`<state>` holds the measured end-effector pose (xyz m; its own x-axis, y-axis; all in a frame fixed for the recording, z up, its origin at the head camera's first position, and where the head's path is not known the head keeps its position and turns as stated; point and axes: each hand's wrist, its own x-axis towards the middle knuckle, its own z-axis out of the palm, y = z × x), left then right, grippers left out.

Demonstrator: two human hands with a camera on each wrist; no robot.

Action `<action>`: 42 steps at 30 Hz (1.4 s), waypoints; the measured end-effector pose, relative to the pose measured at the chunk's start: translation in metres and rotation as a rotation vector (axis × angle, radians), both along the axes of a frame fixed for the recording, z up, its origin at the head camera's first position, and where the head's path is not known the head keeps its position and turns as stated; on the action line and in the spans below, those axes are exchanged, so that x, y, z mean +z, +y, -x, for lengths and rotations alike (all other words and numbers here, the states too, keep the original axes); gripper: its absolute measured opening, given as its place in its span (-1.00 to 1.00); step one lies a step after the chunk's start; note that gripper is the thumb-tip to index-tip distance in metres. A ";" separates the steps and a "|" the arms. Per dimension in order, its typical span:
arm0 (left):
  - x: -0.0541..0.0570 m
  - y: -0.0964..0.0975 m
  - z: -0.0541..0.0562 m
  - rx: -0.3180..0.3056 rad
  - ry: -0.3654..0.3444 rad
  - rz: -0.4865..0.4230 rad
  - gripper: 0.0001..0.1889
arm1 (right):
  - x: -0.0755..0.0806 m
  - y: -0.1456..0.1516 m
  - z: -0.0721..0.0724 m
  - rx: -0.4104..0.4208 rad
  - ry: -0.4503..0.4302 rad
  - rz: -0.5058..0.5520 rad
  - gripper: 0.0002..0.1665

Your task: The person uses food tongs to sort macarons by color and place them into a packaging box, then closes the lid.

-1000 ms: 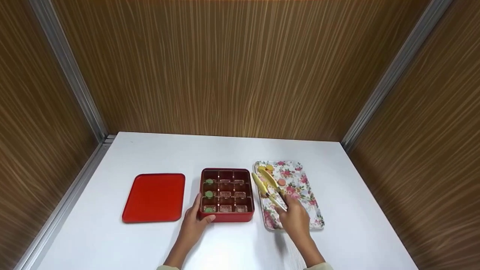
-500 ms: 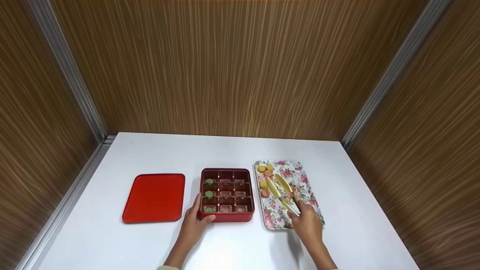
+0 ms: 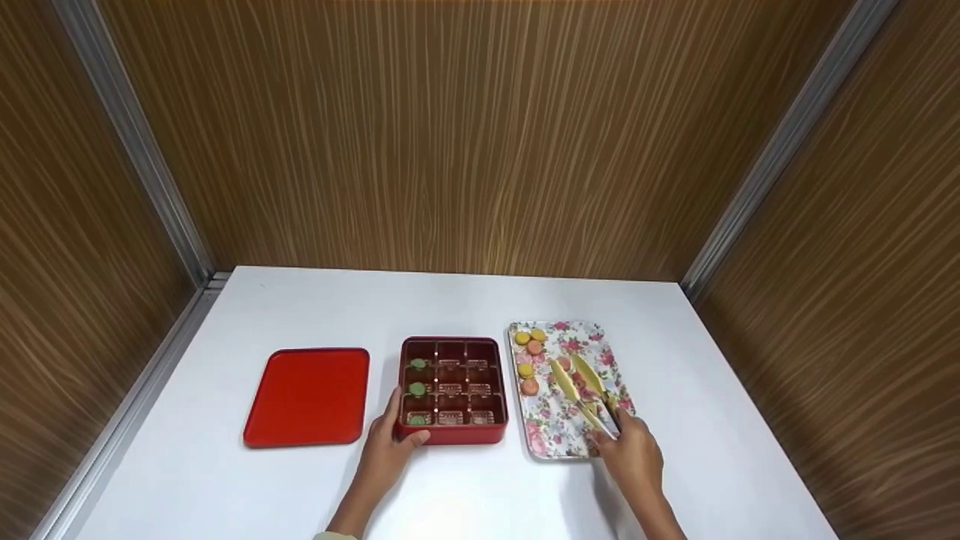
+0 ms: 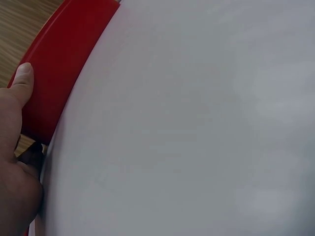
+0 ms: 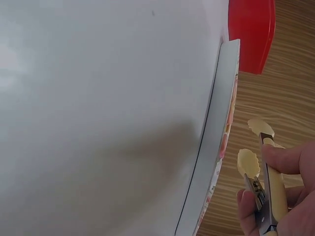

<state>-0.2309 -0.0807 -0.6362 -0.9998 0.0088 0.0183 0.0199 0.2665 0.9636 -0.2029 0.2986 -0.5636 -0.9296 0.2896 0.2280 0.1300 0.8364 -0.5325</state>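
My left hand (image 3: 386,450) grips the near left corner of a red box (image 3: 469,434), thumb on its front wall and fingers along its side. Inside the box is a clear divided insert; its left column holds green macarons (image 3: 417,388), one per compartment. My right hand (image 3: 634,456) holds yellow-tipped tongs (image 3: 592,425) over a floral tray (image 3: 547,442). The tongs' tips stand apart, and a pink macaron (image 3: 564,362) shows partly behind them. Along the tray's left side lie yellow macarons (image 3: 525,370) and orange-pink macarons (image 3: 529,387). The right wrist view shows no macaron between the tips.
A flat red lid (image 3: 309,397) lies on the white table (image 3: 450,495) to the left of the box. Wood-grain panels (image 3: 450,135) stand behind the table and on both sides, with metal posts at the corners.
My right hand has drawn the tongs rightward and toward me across the tray, uncovering the macarons on its left side. My left hand and the box have stayed put.
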 end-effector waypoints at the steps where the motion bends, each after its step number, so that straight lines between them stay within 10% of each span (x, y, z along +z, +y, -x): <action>1: 0.000 0.000 0.000 0.001 0.001 0.000 0.09 | 0.000 0.001 0.000 -0.002 -0.003 0.001 -0.25; 42: 0.001 -0.001 0.000 0.005 -0.027 0.003 0.08 | -0.022 -0.001 0.027 0.011 0.021 -0.027 -0.37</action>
<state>-0.2304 -0.0818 -0.6354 -1.0000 0.0038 -0.0088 -0.0075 0.2692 0.9631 -0.2300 0.2972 -0.5858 -0.9277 0.2725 0.2552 0.1095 0.8521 -0.5118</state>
